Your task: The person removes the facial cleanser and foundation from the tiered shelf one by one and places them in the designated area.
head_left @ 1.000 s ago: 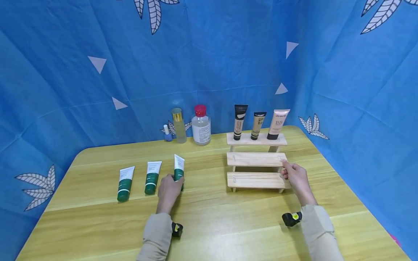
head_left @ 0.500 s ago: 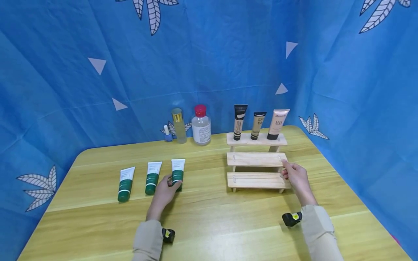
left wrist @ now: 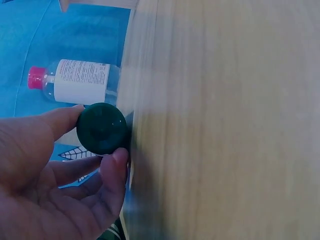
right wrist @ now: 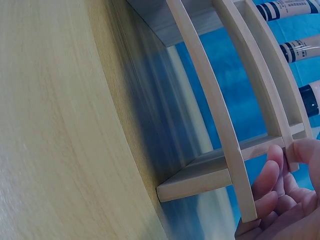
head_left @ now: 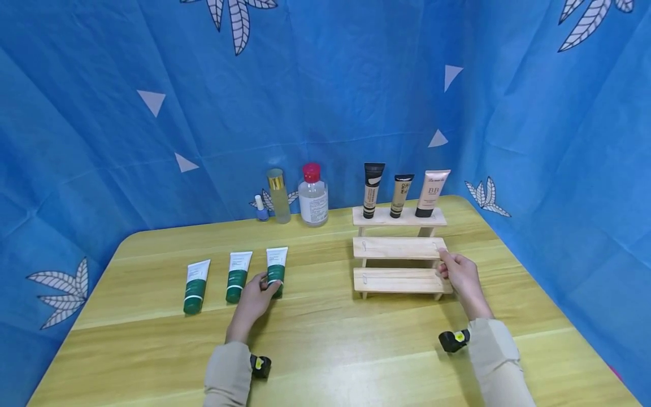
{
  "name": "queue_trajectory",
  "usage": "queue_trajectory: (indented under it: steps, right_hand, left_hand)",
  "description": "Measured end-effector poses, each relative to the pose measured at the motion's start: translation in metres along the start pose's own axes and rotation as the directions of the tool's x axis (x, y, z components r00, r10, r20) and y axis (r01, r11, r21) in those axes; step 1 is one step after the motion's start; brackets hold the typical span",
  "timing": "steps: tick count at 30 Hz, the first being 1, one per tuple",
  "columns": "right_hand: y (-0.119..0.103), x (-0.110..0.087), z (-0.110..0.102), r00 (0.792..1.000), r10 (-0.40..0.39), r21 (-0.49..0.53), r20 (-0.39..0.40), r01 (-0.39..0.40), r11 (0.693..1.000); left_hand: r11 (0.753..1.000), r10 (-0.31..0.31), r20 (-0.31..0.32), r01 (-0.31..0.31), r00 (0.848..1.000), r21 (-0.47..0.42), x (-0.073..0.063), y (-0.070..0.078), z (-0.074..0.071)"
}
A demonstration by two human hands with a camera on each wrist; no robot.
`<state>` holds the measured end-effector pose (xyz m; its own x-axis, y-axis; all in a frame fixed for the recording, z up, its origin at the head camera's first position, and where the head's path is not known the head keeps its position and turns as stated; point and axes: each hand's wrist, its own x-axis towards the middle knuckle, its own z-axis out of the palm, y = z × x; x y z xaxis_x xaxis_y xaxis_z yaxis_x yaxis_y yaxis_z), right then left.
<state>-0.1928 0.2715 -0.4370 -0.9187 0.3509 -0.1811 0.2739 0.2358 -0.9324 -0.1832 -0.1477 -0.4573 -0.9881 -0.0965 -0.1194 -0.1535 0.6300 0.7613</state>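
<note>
I pinch the rightmost green-and-white tube (head_left: pixel 276 267) with my left hand (head_left: pixel 254 298), probably because its cap (left wrist: pixel 101 128) is stiffer than the soft body. It is at the right end of a row with two other tubes (head_left: pixel 196 286) (head_left: pixel 238 277) on the desk (head_left: pixel 325 350). My right hand (head_left: pixel 464 278) grips the right end of the middle shelf (head_left: pixel 396 249) of the wooden stand (head_left: pixel 396 281), presumably steadying it. My left fingers (left wrist: pixel 115 172) and thumb part only as wide as the cap; my right ones nearly meet, just the thin board between them.
</note>
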Motion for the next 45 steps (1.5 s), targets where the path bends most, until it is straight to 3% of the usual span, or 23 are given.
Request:
queue_trajectory:
  steps: [14, 23, 29, 35, 45]
  right_hand:
    - [0.001, 0.000, 0.001, 1.000, -0.009, 0.022, 0.003, 0.009, 1.000]
    - [0.001, 0.000, 0.000, 1.000, -0.002, 0.015, 0.001, 0.002, 1.000]
    - [0.000, 0.000, 0.000, 1.000, 0.006, 0.020, -0.003, -0.006, 1.000]
    - [-0.001, -0.001, 0.001, 1.000, 0.003, 0.018, -0.010, -0.003, 1.000]
    - [0.000, -0.002, 0.000, 1.000, 0.004, 0.001, -0.018, -0.004, 1.000]
  left_hand:
    - [0.998, 0.058, -0.162, -0.061, 0.985, -0.011, -0.001, 0.021, 0.001]
    - [0.973, 0.197, -0.241, -0.220, 0.950, -0.073, 0.002, 0.036, 0.013]
    - [0.940, 0.302, -0.223, -0.328, 0.927, -0.091, 0.010, 0.056, 0.021]
    - [0.928, 0.314, -0.170, -0.340, 0.934, -0.151, 0.022, 0.082, 0.033]
    - [0.897, 0.367, -0.067, -0.372, 0.928, -0.238, 0.046, 0.125, 0.056]
